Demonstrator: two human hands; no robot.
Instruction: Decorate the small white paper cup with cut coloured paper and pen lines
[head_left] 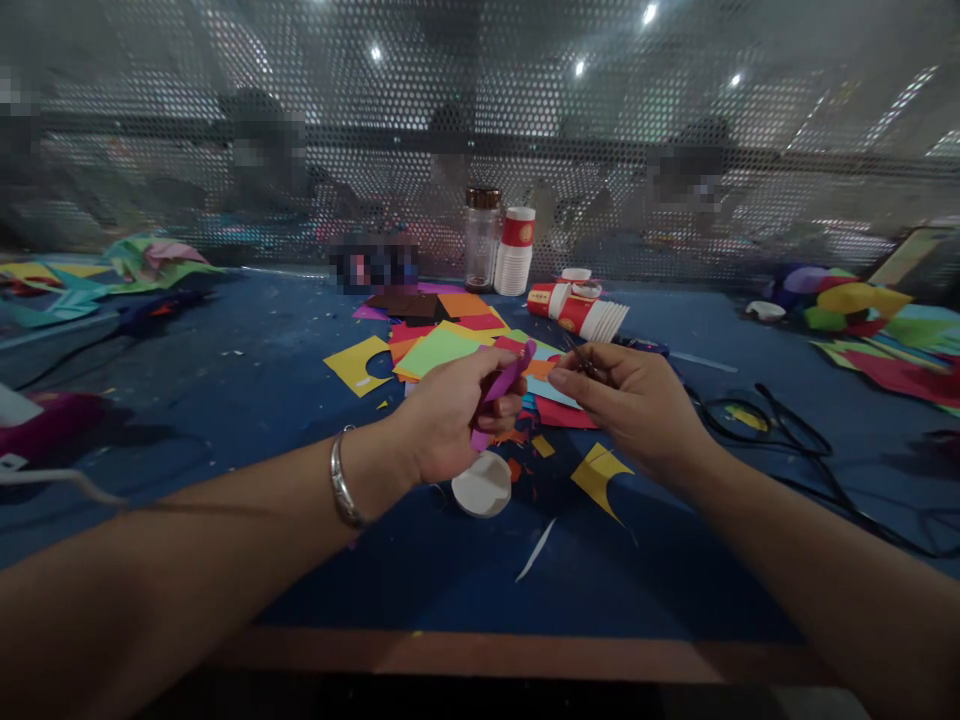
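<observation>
The purple paper strip (510, 378) is up in the air over the blue bench (225, 400), held in the left hand (450, 415). It looks thin and very light, and I think it will bend and flop at the loose end. It could also tear if pulled hard. The best place to hold it is low down near the middle, with the thumb on one side and the fingers on the other, and that is how the left grip is pinched shut on it now.

The right hand (637, 405) is just beside it, nearly touching. Its grip is closed on a small dark tool (579, 355) (maybe little scissors, but it is too dark to be sure). The tool looks hard and thin, and its tip points toward the strip.

Both arms reach forward from the near edge of the bench, and the hands meet in the middle. The left wrist wears a silver bracelet (343, 490). Under the hands lie a white round piece (484, 485) and a yellow paper scrap (600, 475). A pile of coloured paper (442, 350) sits just behind.
</observation>
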